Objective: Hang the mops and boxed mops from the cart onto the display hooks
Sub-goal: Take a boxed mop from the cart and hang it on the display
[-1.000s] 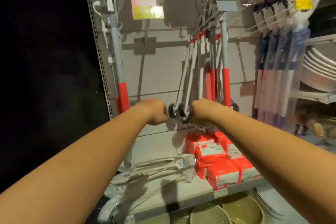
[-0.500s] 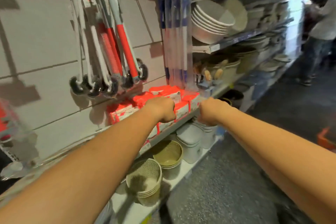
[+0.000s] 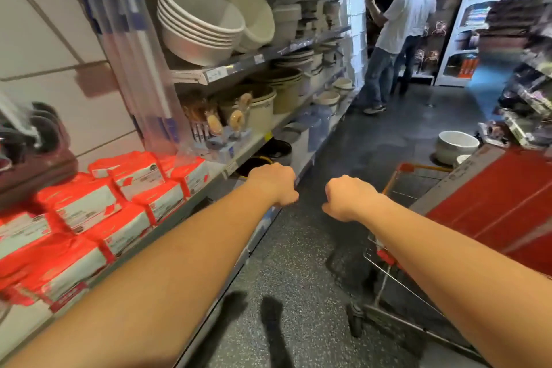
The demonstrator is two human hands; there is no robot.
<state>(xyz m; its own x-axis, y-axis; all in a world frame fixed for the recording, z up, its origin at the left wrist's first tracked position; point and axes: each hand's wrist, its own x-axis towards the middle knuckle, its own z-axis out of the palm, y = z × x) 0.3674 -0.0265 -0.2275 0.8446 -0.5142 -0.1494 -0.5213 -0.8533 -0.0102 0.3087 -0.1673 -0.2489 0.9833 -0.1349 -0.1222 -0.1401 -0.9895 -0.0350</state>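
The left hand [image 3: 273, 185] and the right hand [image 3: 348, 199] reach forward side by side with a small gap between them; both are curled into loose fists, knuckles away from the camera, and nothing shows in either.

Below and ahead of the hands runs a strip of speckled dark floor [image 3: 298, 263], open up the aisle; two people [image 3: 397, 24] stand at its far end, well apart from the hands. The strip is bounded to the left of the left hand by the grey shelf edge [image 3: 209, 185], which the left forearm crosses; it is bounded to the right of the right hand by the wire cart [image 3: 418, 168], whose near rim passes under the right forearm. A white basin [image 3: 457, 146] sits on the floor beyond the cart.

A long red box [image 3: 501, 206] lies in the cart, to the right of the right hand and near it, its grey end raised past the cart's far rim; neither hand touches it. Mops in clear sleeves [image 3: 140, 69] hang against the wall panel, up and to the left of the left hand, well apart from it. Red packets [image 3: 89, 209] are stacked on the shelf just left of the left forearm; pale bowls [image 3: 197, 24] are stacked on the shelf above the left hand.
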